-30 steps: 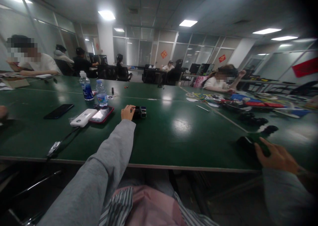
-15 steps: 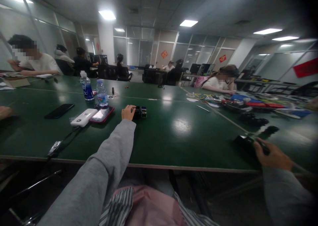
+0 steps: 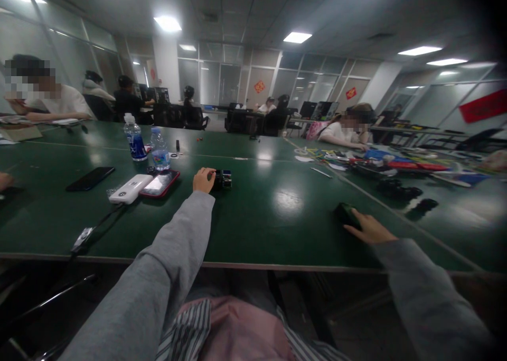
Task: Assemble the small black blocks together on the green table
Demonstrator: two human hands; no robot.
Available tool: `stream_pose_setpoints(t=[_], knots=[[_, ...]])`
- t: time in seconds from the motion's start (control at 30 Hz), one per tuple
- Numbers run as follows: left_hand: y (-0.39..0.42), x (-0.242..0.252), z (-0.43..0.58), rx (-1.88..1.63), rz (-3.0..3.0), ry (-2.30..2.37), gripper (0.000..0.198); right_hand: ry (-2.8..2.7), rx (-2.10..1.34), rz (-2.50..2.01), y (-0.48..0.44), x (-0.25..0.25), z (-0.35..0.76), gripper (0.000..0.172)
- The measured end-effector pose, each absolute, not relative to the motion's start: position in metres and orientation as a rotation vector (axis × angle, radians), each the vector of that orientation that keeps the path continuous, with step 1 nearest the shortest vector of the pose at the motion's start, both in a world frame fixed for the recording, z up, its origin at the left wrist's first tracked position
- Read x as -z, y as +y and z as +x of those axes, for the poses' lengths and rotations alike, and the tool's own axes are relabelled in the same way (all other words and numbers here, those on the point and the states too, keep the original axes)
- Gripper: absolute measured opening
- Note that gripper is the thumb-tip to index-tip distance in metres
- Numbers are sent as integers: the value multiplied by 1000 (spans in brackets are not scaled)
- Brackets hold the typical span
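The left arm reaches almost straight out in its grey sleeve [image 3: 184,234], rising from the lower left over the counter [image 3: 273,239], with the back of the left hand [image 3: 203,181] turned up and to the left. Its fingers are curled around the dark left end of a small black-and-silver device [image 3: 226,179], whose shiny end sticks out just to the right of them. The right arm comes in from the lower right, forearm slanting inward, and the right hand [image 3: 372,229] lies low with its wrist fairly straight. Its fingers pinch a dark boxy object [image 3: 345,214], the thumb on the near side and the others behind; whether this object touches the counter, I cannot tell. Left of the left fingers lie a red-edged phone [image 3: 160,184] and, farther out, a white power bank [image 3: 130,189]; black items [image 3: 398,187] sit beyond the right fingers.
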State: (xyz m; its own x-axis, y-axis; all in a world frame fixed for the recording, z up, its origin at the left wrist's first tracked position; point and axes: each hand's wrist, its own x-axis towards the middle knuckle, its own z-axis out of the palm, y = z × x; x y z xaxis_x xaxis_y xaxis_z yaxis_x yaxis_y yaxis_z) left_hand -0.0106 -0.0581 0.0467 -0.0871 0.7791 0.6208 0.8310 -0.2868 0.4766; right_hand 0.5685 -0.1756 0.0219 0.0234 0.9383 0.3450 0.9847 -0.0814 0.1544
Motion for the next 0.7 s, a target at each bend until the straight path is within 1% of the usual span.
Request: stream_pose_setpoints(t=[0.03, 0.07, 0.13, 0.2, 0.33, 0.5, 0.6, 0.7], knots=[[-56, -45, -10, 1341, -2096, -1825, 25, -2146, 431, -2107, -169, -23, 537, 66], [-54, -44, -9, 1341, -2116, -1817, 27, -2204, 366, -2067, -161, -25, 503, 68], [-51, -41, -7, 1326, -2183, -1807, 33, -2284, 314, -1917, -145, -28, 432, 65], [-49, -38, -5, 1302, -2257, -1787, 44, -2322, 243, -1773, -126, -30, 365, 64], [-46, -32, -4, 1225, -2366, -1764, 64, -2291, 77, -1688, -82, -33, 268, 64], [-40, -25, -6, 1150, -2427, -1759, 72, -2101, 66, -1528, -50, -32, 217, 63], [-36, -22, -6, 1100, -2439, -1765, 72, -1985, 154, -1510, -56, -32, 207, 61], [-35, -20, -5, 1064, -2432, -1745, 72, -1976, 248, -1473, -68, -37, 202, 55]])
